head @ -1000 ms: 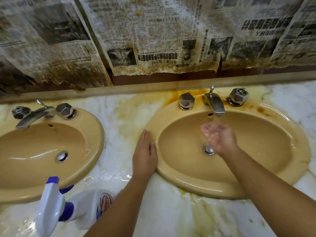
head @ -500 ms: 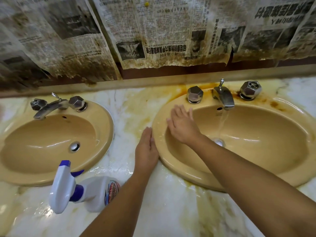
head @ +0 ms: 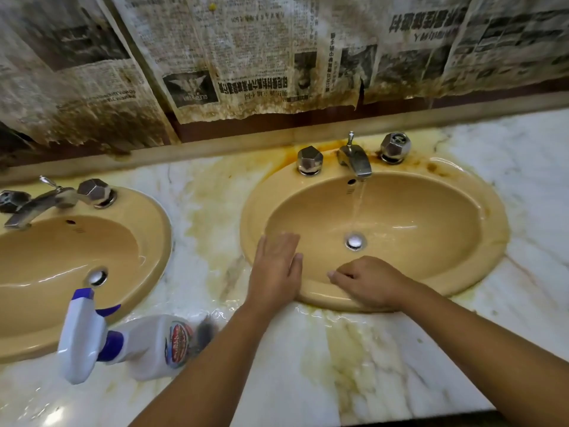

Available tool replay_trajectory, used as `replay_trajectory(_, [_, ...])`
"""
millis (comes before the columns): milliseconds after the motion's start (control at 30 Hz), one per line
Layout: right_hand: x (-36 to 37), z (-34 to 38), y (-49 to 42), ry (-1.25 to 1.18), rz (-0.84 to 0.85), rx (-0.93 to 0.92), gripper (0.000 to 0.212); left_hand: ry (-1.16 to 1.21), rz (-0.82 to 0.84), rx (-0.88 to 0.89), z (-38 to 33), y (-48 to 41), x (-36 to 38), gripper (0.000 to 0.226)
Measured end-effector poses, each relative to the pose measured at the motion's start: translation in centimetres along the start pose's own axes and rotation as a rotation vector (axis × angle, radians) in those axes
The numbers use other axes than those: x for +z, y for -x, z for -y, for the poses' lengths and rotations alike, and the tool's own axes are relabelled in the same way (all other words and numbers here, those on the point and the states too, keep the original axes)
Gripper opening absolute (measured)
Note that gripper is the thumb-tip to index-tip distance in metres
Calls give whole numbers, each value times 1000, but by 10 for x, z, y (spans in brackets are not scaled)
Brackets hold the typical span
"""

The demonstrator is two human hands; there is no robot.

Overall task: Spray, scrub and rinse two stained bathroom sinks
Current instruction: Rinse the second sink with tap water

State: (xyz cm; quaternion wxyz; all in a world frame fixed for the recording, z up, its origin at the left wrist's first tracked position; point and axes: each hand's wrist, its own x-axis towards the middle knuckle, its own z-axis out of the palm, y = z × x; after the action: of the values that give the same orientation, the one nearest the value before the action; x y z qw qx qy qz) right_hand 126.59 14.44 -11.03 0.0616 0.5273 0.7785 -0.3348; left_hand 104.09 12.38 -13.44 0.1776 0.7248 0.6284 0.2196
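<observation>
Sink (head: 431,257) wet, spray bottle (head: 147,346) label blurred, newspaper (head: 246,57) print illegible

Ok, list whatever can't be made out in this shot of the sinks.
All head view.
Left sink: left part cut off by the frame's left edge.
Spray bottle: label blurred; its base hidden behind the left forearm.
Right sink: near rim partly covered by the left hand and right hand.
Newspaper: small print too small and stained to read.
</observation>
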Motion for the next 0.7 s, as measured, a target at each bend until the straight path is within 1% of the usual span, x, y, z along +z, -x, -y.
replay_trajectory(67, [-1, -16, 12, 72, -89, 51, 52, -113, 59, 5, -17, -2, 8, 41])
replay_trajectory(100, [0, -23, 19, 99, -134, 63, 50, -123, 106, -31, -24, -6, 11, 41])
replay_trajectory(167, [4, -36, 33, 148, -218, 61, 49, -65, 220, -111, -36, -24, 14, 40])
replay_trajectory(200, [6, -44, 39, 176, -276, 46, 50, 21, 274, -148, -42, -35, 17, 38])
replay_trajectory(233, [9, -54, 45, 212, -347, 29, 51, 168, 319, -208, -49, -47, 19, 35])
replay_trajectory(267, [10, -66, 51, 248, -419, 18, 52, 378, 349, -323, -56, -60, 22, 30])
replay_trajectory(333, [9, -88, 58, 306, -529, 6, 50, 864, 353, -680, -70, -90, 29, 21])
replay_trajectory(367, [7, -96, 60, 315, -548, 5, 48, 1066, 331, -837, -77, -106, 31, 22])
replay_trajectory(400, [3, -101, 61, 318, -556, 3, 45, 1226, 293, -950, -84, -122, 33, 25])
replay_trajectory(467, [-2, -108, 59, 340, -560, -13, 42, 1502, 160, -1070, -98, -151, 37, 24])
replay_trajectory(500, [-4, -111, 58, 356, -550, -14, 44, 1628, 136, -1089, -103, -162, 41, 24])
replay_trajectory(533, [-6, -113, 56, 371, -534, -14, 46, 1712, 205, -1075, -109, -169, 45, 27])
replay_trajectory(567, [-6, -116, 55, 383, -518, -22, 47, 1725, 355, -1035, -117, -171, 48, 33])
replay_trajectory(600, [-6, -119, 54, 386, -505, -38, 48, 1658, 513, -997, -121, -170, 51, 37])
replay_trajectory(633, [-8, -123, 54, 383, -499, -62, 48, 1562, 632, -970, -121, -170, 57, 39])
replay_trajectory(667, [-11, -129, 54, 381, -482, -82, 47, 1464, 670, -986, -120, -171, 60, 40])
replay_trajectory(700, [-16, -137, 54, 383, -457, -101, 47, 1430, 636, -1032, -116, -173, 65, 40])
